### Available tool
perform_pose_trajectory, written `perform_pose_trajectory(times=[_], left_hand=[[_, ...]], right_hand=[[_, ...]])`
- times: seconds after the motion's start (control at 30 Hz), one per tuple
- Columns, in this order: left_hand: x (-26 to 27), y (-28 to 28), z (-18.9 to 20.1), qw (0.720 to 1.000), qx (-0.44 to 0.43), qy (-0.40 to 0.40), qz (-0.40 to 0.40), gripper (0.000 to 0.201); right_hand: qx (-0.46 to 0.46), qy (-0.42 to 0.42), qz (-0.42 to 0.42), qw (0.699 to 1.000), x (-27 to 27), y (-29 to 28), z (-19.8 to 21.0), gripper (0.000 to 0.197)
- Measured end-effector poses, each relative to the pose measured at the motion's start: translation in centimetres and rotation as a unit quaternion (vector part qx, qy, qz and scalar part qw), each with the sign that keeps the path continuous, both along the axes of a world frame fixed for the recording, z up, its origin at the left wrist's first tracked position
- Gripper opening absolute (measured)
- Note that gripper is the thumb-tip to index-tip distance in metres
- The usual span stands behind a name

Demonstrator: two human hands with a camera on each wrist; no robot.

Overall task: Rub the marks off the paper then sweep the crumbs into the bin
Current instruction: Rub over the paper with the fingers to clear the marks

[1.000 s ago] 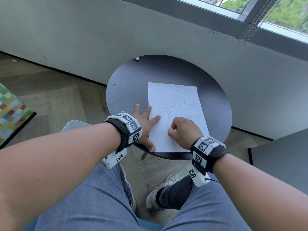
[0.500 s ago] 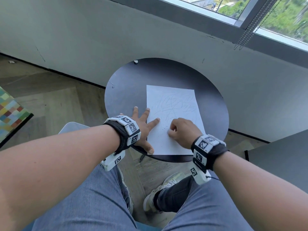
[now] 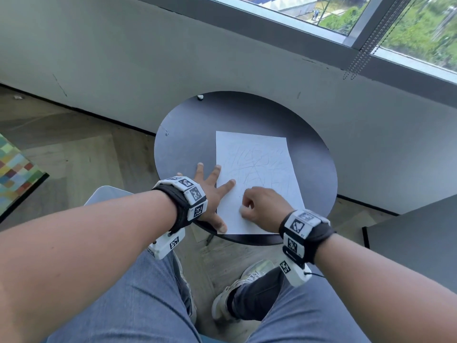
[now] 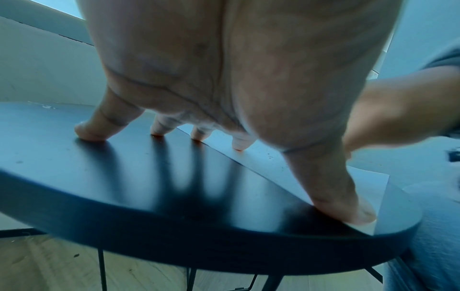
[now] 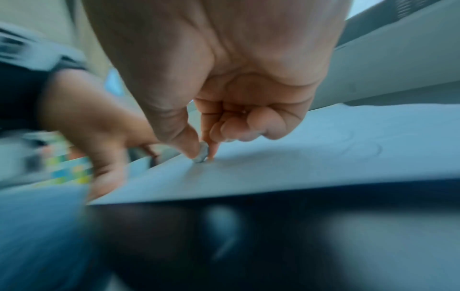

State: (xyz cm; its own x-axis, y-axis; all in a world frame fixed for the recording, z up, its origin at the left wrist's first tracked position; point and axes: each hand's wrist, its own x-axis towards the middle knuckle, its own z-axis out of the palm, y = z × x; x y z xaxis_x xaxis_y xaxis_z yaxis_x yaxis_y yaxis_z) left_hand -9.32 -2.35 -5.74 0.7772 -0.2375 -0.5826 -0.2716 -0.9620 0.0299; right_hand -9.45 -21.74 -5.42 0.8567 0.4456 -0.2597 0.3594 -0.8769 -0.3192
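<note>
The right hand (image 3: 263,206) hides most of the eraser (image 5: 202,152); the right wrist view is motion-blurred

Your bench (image 3: 188,134) is a round, dark top on thin black legs, close to the grey wall. A white sheet of paper (image 3: 257,169) with faint scribbles lies flat on it, its near edge at the bench's rim. A small white scrap (image 3: 200,97) sits at the far edge, well apart from the paper.
</note>
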Motion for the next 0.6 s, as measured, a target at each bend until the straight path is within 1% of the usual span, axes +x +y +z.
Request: perform_pose_trajectory(times=[0.1, 0.17, 0.23, 0.4, 0.53, 0.6], left_hand=[[-0.1, 0.1, 0.1, 1.0, -0.001, 0.0, 0.002, 0.133], [-0.2, 0.1, 0.3, 1.0, -0.001, -0.001, 0.001, 0.132], [-0.3, 0.1, 0.4, 1.0, -0.002, -0.003, 0.003, 0.132], [-1.7, 0.7, 0.7, 1.0, -0.007, 0.003, -0.011, 0.13], [-2.1, 0.8, 0.4, 1.0, -0.017, 0.001, -0.004, 0.13], [-2.1, 0.7, 0.4, 1.0, -0.016, 0.002, -0.006, 0.131]], right_hand=[[-0.019, -0.02, -0.075, 0.997, 3.1, -0.3, 0.4, 0.012], [-0.037, -0.027, -0.096, 0.994, 4.1, -0.1, 0.6, 0.011], [-0.043, -0.025, -0.098, 0.994, 4.3, 0.1, 0.7, 0.011], [-0.032, -0.023, -0.038, 0.999, 1.9, -0.4, 0.7, 0.013], [-0.019, -0.003, 0.06, 0.998, -1.4, 0.2, 0.5, 0.012], [-0.028, -0.002, 0.061, 0.998, -1.6, 0.5, 0.4, 0.013]])
